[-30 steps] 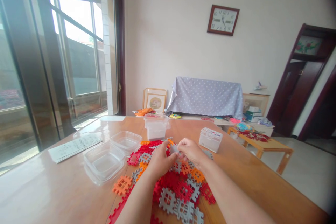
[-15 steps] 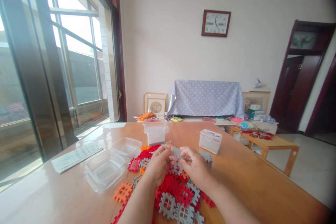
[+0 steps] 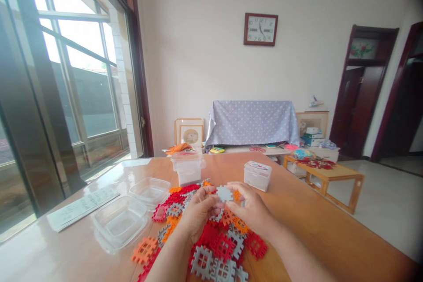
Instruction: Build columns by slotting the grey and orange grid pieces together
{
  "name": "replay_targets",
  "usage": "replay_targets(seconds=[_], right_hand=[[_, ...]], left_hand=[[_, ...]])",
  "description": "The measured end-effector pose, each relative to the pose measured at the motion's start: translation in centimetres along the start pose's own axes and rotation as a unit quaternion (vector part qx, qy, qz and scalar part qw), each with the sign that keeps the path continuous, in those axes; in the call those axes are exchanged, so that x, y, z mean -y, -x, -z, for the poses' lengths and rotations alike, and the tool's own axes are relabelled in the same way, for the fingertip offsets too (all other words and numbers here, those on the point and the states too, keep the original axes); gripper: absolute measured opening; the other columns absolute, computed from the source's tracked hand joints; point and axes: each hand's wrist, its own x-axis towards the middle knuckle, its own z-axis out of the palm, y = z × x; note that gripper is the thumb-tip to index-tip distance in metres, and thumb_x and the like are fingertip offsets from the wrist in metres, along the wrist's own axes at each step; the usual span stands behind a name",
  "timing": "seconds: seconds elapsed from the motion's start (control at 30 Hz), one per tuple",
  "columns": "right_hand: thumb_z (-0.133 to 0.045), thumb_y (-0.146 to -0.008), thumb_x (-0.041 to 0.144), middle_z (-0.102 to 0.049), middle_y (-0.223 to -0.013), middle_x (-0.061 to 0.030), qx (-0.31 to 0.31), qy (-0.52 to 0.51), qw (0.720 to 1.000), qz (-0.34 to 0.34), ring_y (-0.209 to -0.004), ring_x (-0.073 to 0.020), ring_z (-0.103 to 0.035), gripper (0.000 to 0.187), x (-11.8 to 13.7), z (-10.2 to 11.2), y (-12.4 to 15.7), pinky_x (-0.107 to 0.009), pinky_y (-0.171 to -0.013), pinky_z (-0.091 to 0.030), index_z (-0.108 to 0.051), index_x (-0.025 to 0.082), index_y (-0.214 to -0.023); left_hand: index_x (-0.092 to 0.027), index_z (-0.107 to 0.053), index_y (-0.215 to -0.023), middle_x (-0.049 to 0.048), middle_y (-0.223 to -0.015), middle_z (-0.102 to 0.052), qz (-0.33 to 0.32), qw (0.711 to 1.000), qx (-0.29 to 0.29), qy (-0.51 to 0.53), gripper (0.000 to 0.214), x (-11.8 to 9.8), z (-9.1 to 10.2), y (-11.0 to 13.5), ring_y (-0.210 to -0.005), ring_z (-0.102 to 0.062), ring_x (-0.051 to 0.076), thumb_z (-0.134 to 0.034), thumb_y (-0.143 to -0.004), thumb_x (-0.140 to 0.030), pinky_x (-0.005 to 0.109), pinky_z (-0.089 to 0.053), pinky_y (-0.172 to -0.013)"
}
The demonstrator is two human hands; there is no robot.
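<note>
Gray notched tile point(image 3: 224, 193): squarish, hovering evenly between both hands, above the tile heap point(image 3: 209, 234).
Left fingers point(image 3: 211, 202): pinching its left edge.
Right fingers point(image 3: 235, 186): bracketing its right edge; I can't tell whether they're pinching.

1. A room in a home.
2. Framed clock point(image 3: 261, 29) on a plain pale wall point(image 3: 198, 53).
3. Polka-dot cloth point(image 3: 254, 123) draped over something wide, too hidden to name with certainty.
4. Framed pictures point(image 3: 191, 136) leaning at the back.
5. Dark wooden doorway point(image 3: 357, 92) with a floral panel point(image 3: 362, 48) above.
6. Tall windows point(image 3: 89, 92) at left.
7. Bright plastic toy pieces point(image 3: 209, 234) on the wooden desk point(image 3: 310, 216).
</note>
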Motion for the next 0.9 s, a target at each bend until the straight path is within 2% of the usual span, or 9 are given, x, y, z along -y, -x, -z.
replay_targets(seconds=[0.1, 0.2, 0.37, 0.7, 0.9], right_hand=[[-0.066, -0.082, 0.035, -0.064, -0.136, -0.0067, -0.047, -0.040, 0.996, -0.069, -0.125, -0.0270, -0.058, 0.044, -2.0, 2.5, -0.4, -0.037, -0.096, -0.049, -0.065, 0.026, -0.126], [-0.068, -0.081, 0.042, -0.066, -0.133, -0.0086, -0.077, -0.079, 0.987, -0.119, -0.126, -0.0296, -0.057, 0.050, -5.0, 4.6, -0.2, -0.040, -0.104, -0.045, -0.064, 0.023, -0.127], [-0.071, -0.080, 0.043, -0.066, -0.134, -0.0073, -0.064, -0.140, 0.976, -0.158, -0.131, -0.0302, -0.054, 0.049, -8.3, 5.7, 1.1, -0.043, -0.112, -0.040, -0.065, 0.025, -0.125], [-0.072, -0.080, 0.040, -0.066, -0.135, -0.0070, -0.011, -0.137, 0.976, -0.169, -0.136, -0.0302, -0.051, 0.043, -8.2, 5.3, 1.5, -0.047, -0.117, -0.032, -0.068, 0.024, -0.120], [-0.072, -0.079, 0.040, -0.067, -0.133, -0.0081, -0.003, -0.124, 0.977, -0.175, -0.136, -0.0309, -0.051, 0.045, -8.6, 5.2, 1.7, -0.046, -0.115, -0.034, -0.068, 0.023, -0.120]], left_hand=[[-0.021, -0.056, -0.116, 0.0038, -0.099, -0.071, -0.002, 0.999, -0.025, -0.027, 0.048, 0.0, 0.0, 0.0, -0.086, -0.071, 0.016, -0.079, -0.077, -0.035, 0.026, -0.053, -0.077], [-0.020, -0.058, -0.113, 0.0059, -0.100, -0.072, 0.003, 0.997, -0.049, -0.057, 0.044, -0.1, 0.3, -0.2, -0.086, -0.070, 0.016, -0.078, -0.078, -0.039, 0.025, -0.051, -0.076], [-0.020, -0.059, -0.109, 0.0065, -0.100, -0.073, 0.004, 0.996, -0.039, -0.077, 0.040, 0.2, 0.7, -0.4, -0.086, -0.068, 0.015, -0.076, -0.080, -0.041, 0.025, -0.050, -0.077], [-0.020, -0.061, -0.100, 0.0054, -0.094, -0.073, 0.002, 0.994, -0.046, -0.102, 0.037, 0.0, 0.1, -0.1, -0.083, -0.067, 0.015, -0.079, -0.077, -0.043, 0.025, -0.048, -0.074], [-0.019, -0.060, -0.104, 0.0066, -0.095, -0.073, -0.002, 0.993, -0.045, -0.105, 0.041, -0.2, -0.1, 0.1, -0.082, -0.068, 0.016, -0.077, -0.078, -0.045, 0.026, -0.049, -0.073]])
